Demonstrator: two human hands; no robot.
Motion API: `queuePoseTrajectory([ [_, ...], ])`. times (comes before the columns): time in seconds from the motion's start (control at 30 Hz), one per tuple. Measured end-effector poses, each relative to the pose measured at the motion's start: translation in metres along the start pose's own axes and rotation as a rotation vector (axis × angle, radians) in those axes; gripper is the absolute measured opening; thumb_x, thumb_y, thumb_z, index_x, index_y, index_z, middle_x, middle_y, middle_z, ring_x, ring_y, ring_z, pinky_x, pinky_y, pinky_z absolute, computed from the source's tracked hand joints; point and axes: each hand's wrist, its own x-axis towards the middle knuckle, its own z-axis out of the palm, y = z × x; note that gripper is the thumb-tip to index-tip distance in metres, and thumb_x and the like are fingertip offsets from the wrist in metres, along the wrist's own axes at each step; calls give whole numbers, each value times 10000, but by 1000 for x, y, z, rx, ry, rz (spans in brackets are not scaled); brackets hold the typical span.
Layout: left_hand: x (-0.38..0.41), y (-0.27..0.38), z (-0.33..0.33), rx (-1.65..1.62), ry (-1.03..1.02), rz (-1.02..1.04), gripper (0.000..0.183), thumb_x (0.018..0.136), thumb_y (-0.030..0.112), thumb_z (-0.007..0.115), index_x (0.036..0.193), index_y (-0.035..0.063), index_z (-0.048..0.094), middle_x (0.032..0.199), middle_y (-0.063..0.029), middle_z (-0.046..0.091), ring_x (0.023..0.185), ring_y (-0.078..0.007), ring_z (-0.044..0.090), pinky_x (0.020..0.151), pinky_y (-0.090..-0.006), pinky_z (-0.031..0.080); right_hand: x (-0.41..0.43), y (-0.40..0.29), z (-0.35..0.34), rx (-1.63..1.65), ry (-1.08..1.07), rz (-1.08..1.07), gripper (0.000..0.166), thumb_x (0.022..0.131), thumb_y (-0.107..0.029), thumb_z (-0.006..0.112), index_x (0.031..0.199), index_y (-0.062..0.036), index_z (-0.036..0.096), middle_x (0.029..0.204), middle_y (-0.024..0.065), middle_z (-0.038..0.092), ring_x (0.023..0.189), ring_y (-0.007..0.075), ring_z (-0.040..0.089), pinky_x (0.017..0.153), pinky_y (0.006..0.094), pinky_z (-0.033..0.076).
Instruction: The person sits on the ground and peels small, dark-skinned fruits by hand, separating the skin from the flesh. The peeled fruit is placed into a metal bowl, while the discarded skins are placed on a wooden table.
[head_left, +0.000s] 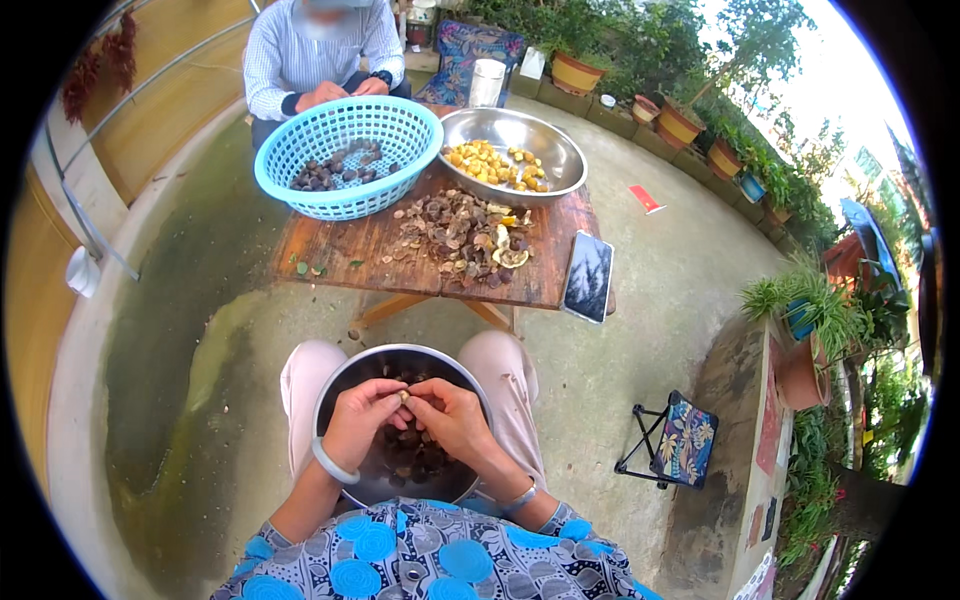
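Observation:
Between my fingertips is a small pale chestnut (404, 395), partly hidden by the fingers. My left hand (366, 415) pinches it from one side and my right hand (450, 415) from the other. Both hands are above a metal bowl (335, 375) resting between my knees, with dark chestnut shells (412, 454) inside it. Ahead on the wooden table (337, 251), a light-blue plastic basket (345, 199) holds several dark unpeeled chestnuts (337, 169). Right of it, a stainless steel basin (559, 154) contains yellow peeled chestnuts (487, 161).
Shell scraps (465, 232) are heaped on the table, and a smartphone (588, 276) overhangs its right corner. Across the table sits a person (322, 60), hands behind the basket. A folding stool (684, 442) stands at right beside a low wall (739, 420). A metal canister (487, 82) stands behind the basin.

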Motion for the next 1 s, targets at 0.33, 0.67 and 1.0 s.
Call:
queuePoseTrajectory([
  [0.33, -15, -11, 1, -122, 0, -55, 260, 986, 122, 517, 1176, -41, 585, 954, -96, 645, 798, -125, 619, 712, -224, 511, -9, 6, -3, 258, -64, 58, 147, 925, -55, 595, 1038, 27, 638, 747, 39, 636, 602, 72, 569, 496, 196, 452],
  [0.67, -14, -15, 2, 9, 24, -39, 274, 981, 112, 517, 1197, -43, 581, 925, -73, 629, 784, -117, 601, 729, -230, 506, -8, 3, -2, 70, -18, 87, 144, 897, -65, 641, 1010, 25, 643, 766, 18, 651, 619, 42, 550, 542, 181, 433],
  [1.0, -13, -23, 2, 225, 52, 102, 234, 961, 65, 522, 1157, -29, 609, 903, -40, 611, 725, -82, 581, 656, -209, 491, -6, 3, -5, 123, -99, 125, 134, 911, -72, 607, 1008, 20, 617, 776, 25, 650, 626, 47, 563, 485, 179, 413],
])
